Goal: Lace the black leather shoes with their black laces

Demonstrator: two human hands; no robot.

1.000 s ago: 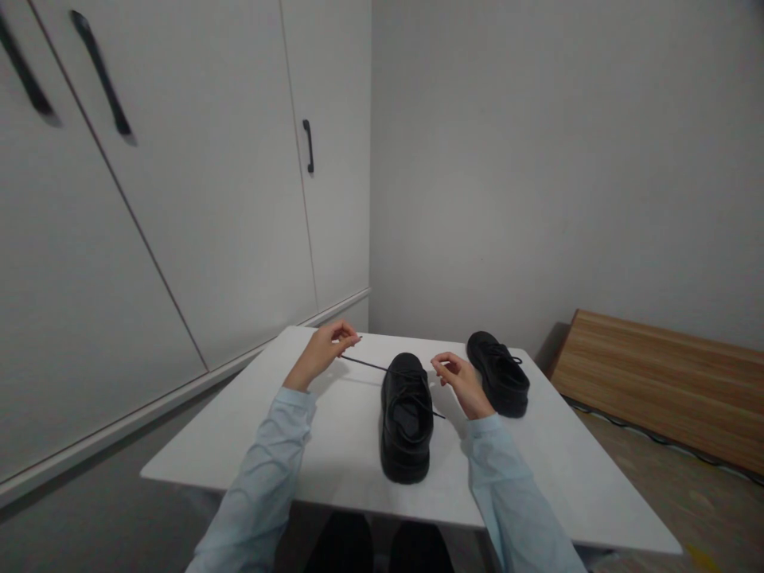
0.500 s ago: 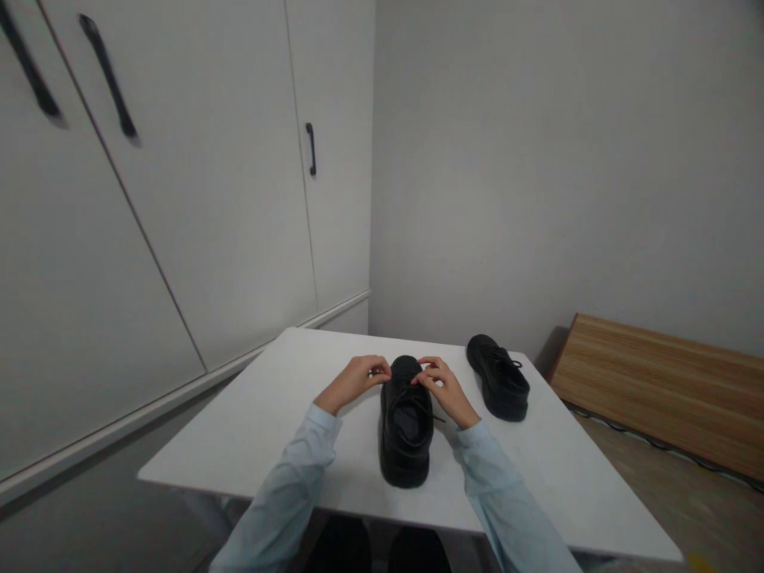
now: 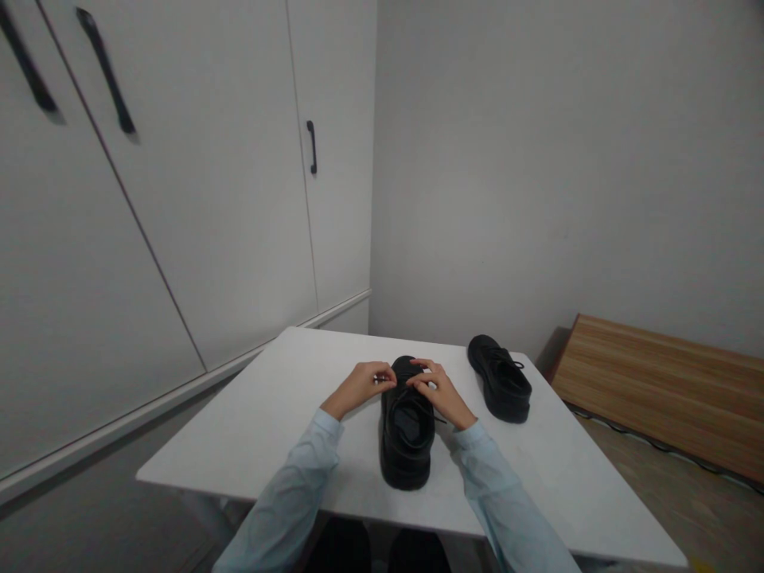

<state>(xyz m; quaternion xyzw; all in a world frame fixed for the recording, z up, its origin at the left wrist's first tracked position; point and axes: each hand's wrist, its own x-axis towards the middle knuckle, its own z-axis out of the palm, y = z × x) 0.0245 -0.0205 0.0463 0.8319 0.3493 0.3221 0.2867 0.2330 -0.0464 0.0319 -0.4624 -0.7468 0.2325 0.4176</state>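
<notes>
A black lace-up shoe [image 3: 407,458] stands on the white table [image 3: 268,430], its toe pointing away from me and its heel near the front edge. My left hand [image 3: 365,383] is at the left side of the shoe's front part, thumb and fingertips pinched together; what lies between them is too small to make out. From the right, my right hand [image 3: 437,390] reaches over the lacing with its fingers bent and their tips close together on the dark laces. One lace end sticks out to the right beneath this hand.
At the table's back right stands a second black shoe [image 3: 501,380]. A wooden board [image 3: 662,390] is beyond the right edge. White cabinets [image 3: 227,199] with black handles rise at the left, and a plain wall [image 3: 537,175] is behind.
Both hands have shifted slightly inward over the shoe's front, the left to the right and the right to the left. The shoes have hardly moved.
</notes>
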